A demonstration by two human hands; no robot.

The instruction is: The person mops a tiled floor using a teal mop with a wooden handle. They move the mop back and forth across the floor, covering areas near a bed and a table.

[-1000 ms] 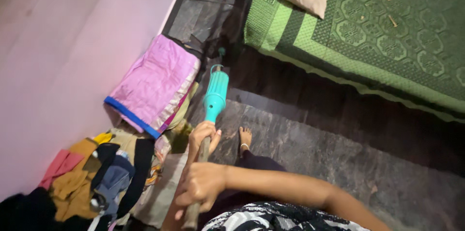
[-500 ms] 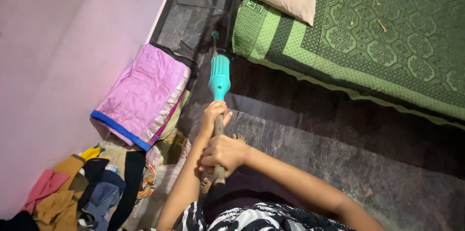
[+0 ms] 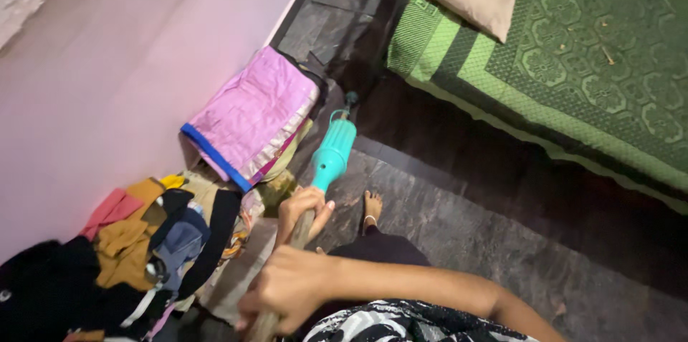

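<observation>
Teal broom (image 3: 333, 152) now angled nearer the bed (image 3: 573, 77); both hands, left hand (image 3: 304, 209) and right hand (image 3: 287, 288), stay wrapped round its handle, sweeping past folded pink cloth (image 3: 251, 116).

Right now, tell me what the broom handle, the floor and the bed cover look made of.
Broom handle: teal, smooth with a slight sheen, likely plastic. Floor: dark grey mottled slabs with visible joints, probably stone or tile, matt. Bed cover: green woven fabric with a repeating pattern and striped border, seemingly cotton.
</observation>
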